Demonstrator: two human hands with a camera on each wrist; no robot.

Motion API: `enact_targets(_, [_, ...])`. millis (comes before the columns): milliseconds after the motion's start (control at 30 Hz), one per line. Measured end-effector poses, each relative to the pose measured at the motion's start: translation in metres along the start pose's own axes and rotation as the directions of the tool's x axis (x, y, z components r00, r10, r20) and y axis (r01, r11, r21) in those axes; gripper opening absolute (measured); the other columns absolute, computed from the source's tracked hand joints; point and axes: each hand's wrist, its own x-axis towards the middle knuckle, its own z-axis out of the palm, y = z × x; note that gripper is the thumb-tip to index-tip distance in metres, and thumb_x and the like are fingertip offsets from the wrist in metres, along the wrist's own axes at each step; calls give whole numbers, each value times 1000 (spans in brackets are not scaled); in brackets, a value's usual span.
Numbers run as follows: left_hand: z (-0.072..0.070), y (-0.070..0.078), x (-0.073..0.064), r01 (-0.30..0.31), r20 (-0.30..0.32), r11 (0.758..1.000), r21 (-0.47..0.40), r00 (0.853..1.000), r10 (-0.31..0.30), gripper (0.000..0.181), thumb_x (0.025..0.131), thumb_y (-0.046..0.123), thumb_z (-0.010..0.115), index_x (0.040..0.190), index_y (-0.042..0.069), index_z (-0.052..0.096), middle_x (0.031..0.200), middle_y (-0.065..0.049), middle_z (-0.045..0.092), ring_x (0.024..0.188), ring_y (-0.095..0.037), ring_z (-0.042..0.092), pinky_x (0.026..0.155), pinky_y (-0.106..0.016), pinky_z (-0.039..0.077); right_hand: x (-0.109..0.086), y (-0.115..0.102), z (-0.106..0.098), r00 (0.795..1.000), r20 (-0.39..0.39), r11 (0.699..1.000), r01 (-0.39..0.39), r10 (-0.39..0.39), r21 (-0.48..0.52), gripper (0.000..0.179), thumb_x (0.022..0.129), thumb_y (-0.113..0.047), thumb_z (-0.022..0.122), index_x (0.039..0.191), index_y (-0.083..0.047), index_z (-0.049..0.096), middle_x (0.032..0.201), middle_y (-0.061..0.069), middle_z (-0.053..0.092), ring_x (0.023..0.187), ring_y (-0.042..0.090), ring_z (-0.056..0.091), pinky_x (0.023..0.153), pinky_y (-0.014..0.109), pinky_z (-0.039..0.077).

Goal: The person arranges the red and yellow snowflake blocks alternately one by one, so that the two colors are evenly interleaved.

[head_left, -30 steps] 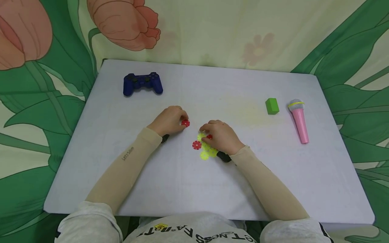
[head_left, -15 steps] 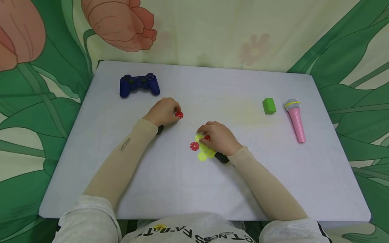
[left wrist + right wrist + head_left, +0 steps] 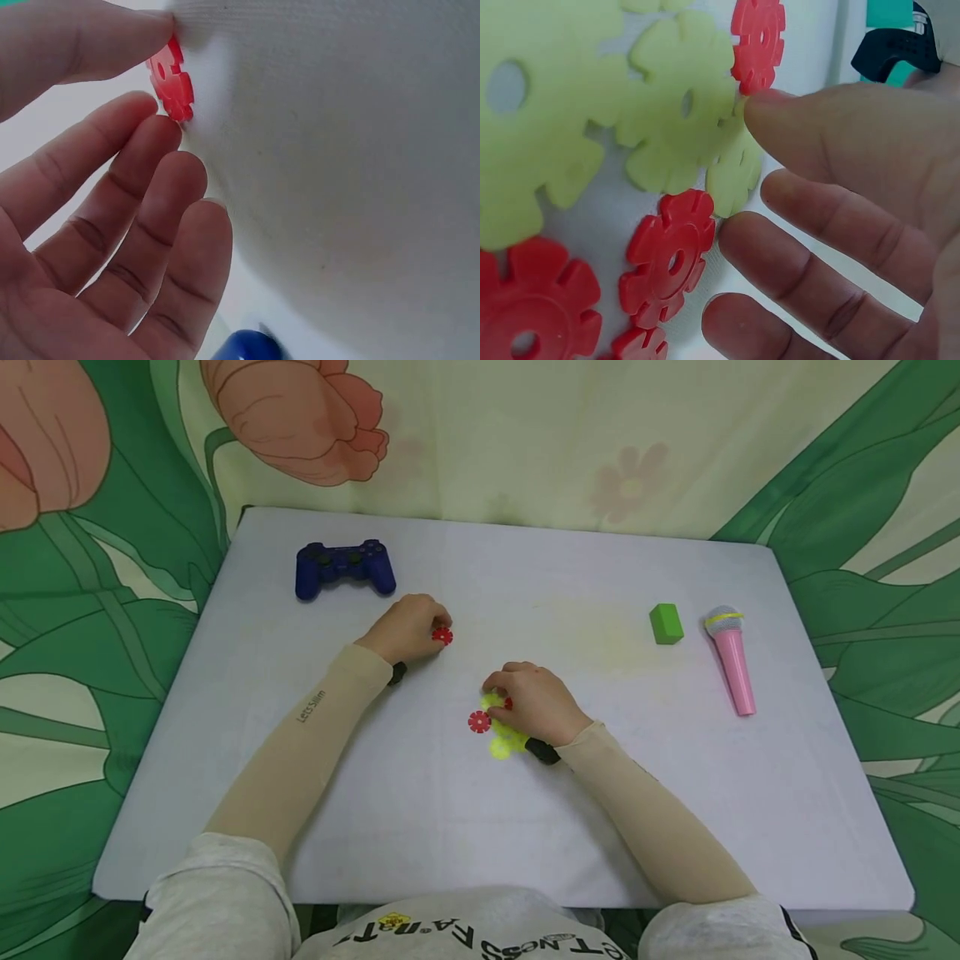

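Note:
My left hand (image 3: 407, 628) pinches a red notched plastic disc (image 3: 442, 636) between thumb and fingertips, close over the white table. In the left wrist view, the red disc (image 3: 177, 88) stands on edge, with the thumb at its upper end. My right hand (image 3: 538, 703) hovers at a small pile of yellow flower-shaped discs (image 3: 500, 749), partly covering it. In the right wrist view, its thumb tip touches the discs' edge beside a red disc (image 3: 757, 37), fingers loosely bent next to a yellow disc (image 3: 676, 142). One more red disc (image 3: 479, 722) lies left of the pile.
A dark blue game controller (image 3: 345, 568) lies at the back left of the white table (image 3: 360, 827). On the right are a green block (image 3: 666, 624) and a pink toy microphone (image 3: 733, 660). A floral curtain (image 3: 517, 435) hangs behind the table's far edge.
My left hand has moved toward the back of the table, away from the pile, with the red disc in its fingers. My right hand has stayed over the pile, shifting only slightly.

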Motion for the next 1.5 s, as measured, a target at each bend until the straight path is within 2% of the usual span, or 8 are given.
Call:
enact_targets(233, [-3,1,1,-23,-25,1000,-11,999,23,28,92,10,75,118,3,77,113,-14,73,101,-27,64,94,-40,54,2,-2,-4,999,-25,999,21,-22,-38,22,85,-17,83,106,-13,79,93,2,71,83,19,64,76,37,55])
enact_targets(533, [-6,3,1,-8,-31,999,-33,999,7,26,91,10,76,117,3,77,112,-13,74,100,-26,63,94,-39,54,12,3,-7,1000,-18,999,8,-9,-41,23,85,-18,83,107,-13,79,95,2,71,85,20,65,77,38,56])
enact_targets(733, [-4,2,1,5,-28,999,-36,1000,-6,28,91,10,77,118,3,77,113,-13,74,100,-26,63,93,-39,54,24,8,-10,1000,11,1000,-16,16,-25,24,87,-18,83,109,-12,78,97,3,70,88,21,65,77,38,57])
enact_targets(1000, [0,3,1,30,-20,999,-39,999,-31,29,92,12,77,120,3,76,116,-13,73,106,-26,64,100,-40,53,41,13,-13,999,26,999,-46,46,5,25,87,-17,83,111,-11,79,101,5,72,93,24,66,82,39,58])
enact_targets(1233, [4,2,0,12,-49,999,-45,999,-14,27,92,12,77,118,3,77,114,-13,73,104,-27,65,98,-40,53,60,13,-16,998,28,998,-58,58,2,23,91,-16,77,113,-10,79,101,7,72,94,25,65,83,40,57])
enact_targets(1500, [5,0,0,11,-46,999,-36,999,-13,27,92,11,77,117,2,77,115,-14,74,106,-27,66,98,-40,55,81,12,-15,995,26,996,-92,91,20,25,93,-18,77,117,-9,78,105,10,73,98,26,64,88,40,57])
